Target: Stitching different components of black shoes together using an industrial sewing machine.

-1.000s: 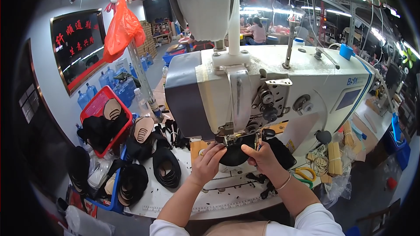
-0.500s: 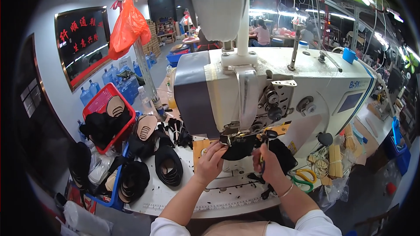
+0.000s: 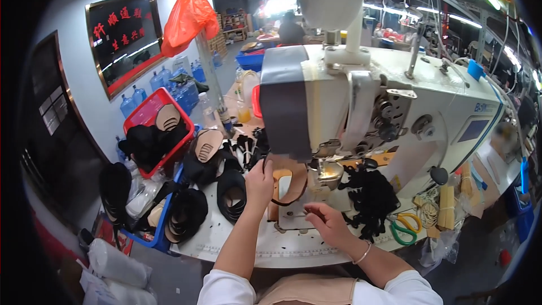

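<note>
My left hand (image 3: 261, 183) is closed on the edge of a shoe upper (image 3: 297, 183), left of the sewing machine's needle area. Its beige lining and dark rim face me. A little below and to the right, my right hand (image 3: 332, 226) hovers over the table with its fingers apart, and I see nothing held in it. The white sewing machine (image 3: 322, 101) stands in front of both hands, its lit needle area (image 3: 330, 170) just right of the upper. A pile of black fabric pieces (image 3: 372, 197) lies beyond my right hand.
Black shoe uppers (image 3: 230, 195) lie on the table's left side, by a red basket (image 3: 148, 108) and a blue crate (image 3: 162, 237). Green-and-yellow-handled scissors (image 3: 405, 230) and coiled cord (image 3: 430, 206) are at right. A red bag (image 3: 189, 20) hangs from a post.
My left hand has drawn the upper left, away from the needle area, and turned its beige lining toward me. My right hand has dropped lower and opened; the snips it held no longer show. The view has swung left.
</note>
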Demonstrator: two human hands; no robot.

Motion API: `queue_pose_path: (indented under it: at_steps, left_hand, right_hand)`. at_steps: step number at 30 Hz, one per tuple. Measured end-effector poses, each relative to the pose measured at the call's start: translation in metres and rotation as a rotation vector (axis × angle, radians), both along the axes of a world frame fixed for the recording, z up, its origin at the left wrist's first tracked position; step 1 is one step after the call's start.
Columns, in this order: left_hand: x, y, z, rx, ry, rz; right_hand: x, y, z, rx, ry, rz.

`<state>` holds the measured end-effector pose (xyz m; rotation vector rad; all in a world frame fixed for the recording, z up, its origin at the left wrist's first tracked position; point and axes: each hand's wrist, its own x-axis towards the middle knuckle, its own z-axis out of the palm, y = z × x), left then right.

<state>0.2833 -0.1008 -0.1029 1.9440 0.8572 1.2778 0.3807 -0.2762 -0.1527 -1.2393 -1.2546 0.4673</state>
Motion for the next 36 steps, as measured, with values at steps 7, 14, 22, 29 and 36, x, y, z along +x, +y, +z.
queue_pose_path:
  at_steps: [7, 14, 22, 29, 36]
  left_hand:
    - [-0.076, -0.036, -0.007, -0.737, -0.472, -0.364]
    - [-0.094, -0.039, -0.013, -0.818, -0.561, -0.394]
    - [-0.089, -0.044, -0.01, -0.764, -0.597, -0.407]
    - [-0.09, -0.05, -0.018, -0.745, -0.593, -0.385]
    - [-0.082, -0.06, -0.018, -0.683, -0.467, -0.324]
  right_hand:
    - [-0.034, 0.043, 0.017, 0.21, -0.407, -0.253]
    - [-0.045, 0.041, 0.013, 0.267, -0.544, -0.252]
    - [-0.042, 0.039, 0.018, 0.278, -0.546, -0.258]
    - [-0.046, 0.036, 0.02, 0.17, -0.487, -0.3]
    - [-0.042, 0.035, 0.033, 0.195, -0.602, -0.271]
